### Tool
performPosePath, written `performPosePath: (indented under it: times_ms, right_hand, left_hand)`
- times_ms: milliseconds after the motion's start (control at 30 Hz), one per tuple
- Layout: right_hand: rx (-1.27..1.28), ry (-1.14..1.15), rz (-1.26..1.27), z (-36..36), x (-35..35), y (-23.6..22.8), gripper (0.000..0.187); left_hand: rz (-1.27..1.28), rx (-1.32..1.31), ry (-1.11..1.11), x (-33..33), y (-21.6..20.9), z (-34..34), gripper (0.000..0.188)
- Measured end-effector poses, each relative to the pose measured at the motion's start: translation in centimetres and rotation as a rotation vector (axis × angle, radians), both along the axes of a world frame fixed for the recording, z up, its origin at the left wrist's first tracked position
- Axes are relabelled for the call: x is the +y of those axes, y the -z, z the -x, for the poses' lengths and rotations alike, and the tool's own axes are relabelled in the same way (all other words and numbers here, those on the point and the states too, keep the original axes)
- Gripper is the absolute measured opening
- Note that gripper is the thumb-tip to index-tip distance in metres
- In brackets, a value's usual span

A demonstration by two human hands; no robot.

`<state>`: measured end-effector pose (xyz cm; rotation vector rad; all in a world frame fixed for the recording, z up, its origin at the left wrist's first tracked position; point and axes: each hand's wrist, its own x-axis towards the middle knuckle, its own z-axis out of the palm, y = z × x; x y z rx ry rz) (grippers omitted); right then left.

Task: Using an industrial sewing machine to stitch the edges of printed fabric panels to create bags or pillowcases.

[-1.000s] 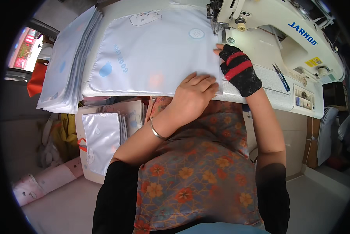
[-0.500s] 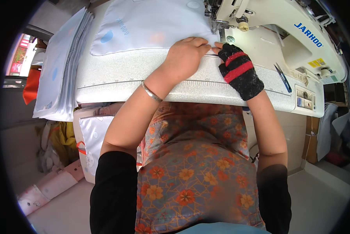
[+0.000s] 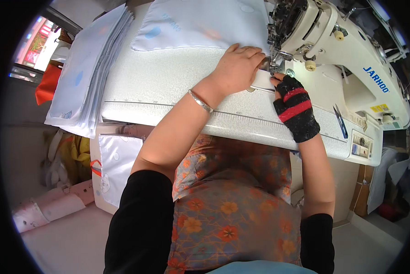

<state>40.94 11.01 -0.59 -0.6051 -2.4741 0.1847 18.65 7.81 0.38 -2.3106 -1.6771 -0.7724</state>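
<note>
A white fabric piece [image 3: 200,27] with pale blue and orange prints lies flat on the sewing table, its right edge by the needle area of the white sewing machine [image 3: 351,59]. My bare left hand [image 3: 239,71], a silver bracelet on its wrist, rests at the fabric's near right corner. Its fingers are bent and held together on the fabric edge, beside the presser foot. In a black fingerless glove with red stripes, my right hand [image 3: 296,107] sits just right of it. Its fingertips are drawn together near the needle plate; what they hold is hidden.
A stack of folded white printed fabric [image 3: 84,73] hangs over the table's left end. Thread snips [image 3: 340,121] lie right of my gloved hand, near a small compartment tray [image 3: 362,145]. A ruler scale runs along the table's front [image 3: 168,106]. Another white piece [image 3: 118,157] hangs below.
The whole view has shifted, so the table and machine appear lower and further right. My left hand has come away from my right fingertips, leaving a gap between them.
</note>
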Motion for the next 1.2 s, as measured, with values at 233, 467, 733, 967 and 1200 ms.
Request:
performPosePath:
  times_ms: [233,467,733,967,1200]
  right_hand:
    - [-0.005,0.002,0.027,0.0,-0.2,-0.4,0.033]
    - [-0.005,0.0,0.056,0.0,0.3,-0.1,0.031]
    - [-0.049,-0.007,-0.014,-0.3,0.9,0.5,0.029]
    - [-0.065,-0.067,0.023,-0.9,2.4,2.1,0.03]
    - [-0.21,-0.051,-0.089,-1.7,4.3,2.8,0.033]
  left_hand:
    - [-0.137,0.047,-0.45,-1.3,-0.4,7.9,0.059]
    - [-0.233,0.234,-0.561,-1.5,-0.5,12.4,0.045]
    - [-0.083,0.032,-0.175,-21.0,0.8,5.2,0.032]
    - [0.389,-0.258,-0.566,-43.1,9.4,2.6,0.051]
    - [0.444,-0.177,-1.191,-51.8,18.8,10.9,0.042]
